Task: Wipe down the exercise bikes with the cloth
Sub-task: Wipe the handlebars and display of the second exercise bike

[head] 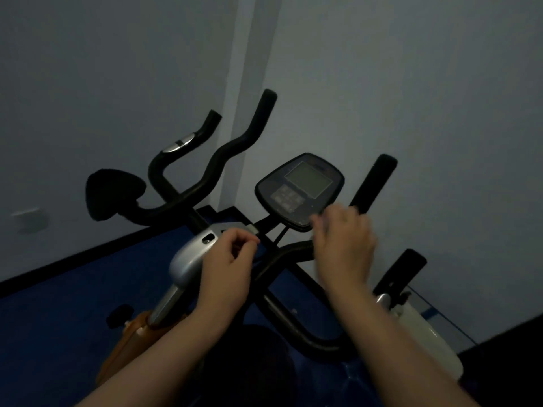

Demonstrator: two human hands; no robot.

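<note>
Two bare hands over dim exercise bikes: left hand (pixel 227 259), loosely curled and holding nothing visible, beside a silver-grey plastic housing (pixel 188 257); right hand (pixel 343 245), blurred, grip indeterminate, just below a dark oval console (pixel 299 189). Cloth not discernible.

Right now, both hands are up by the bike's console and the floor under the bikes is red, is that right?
Not quite: the floor is blue, as the head view shows. The rest holds: the left hand and right hand are up by the console.
</note>
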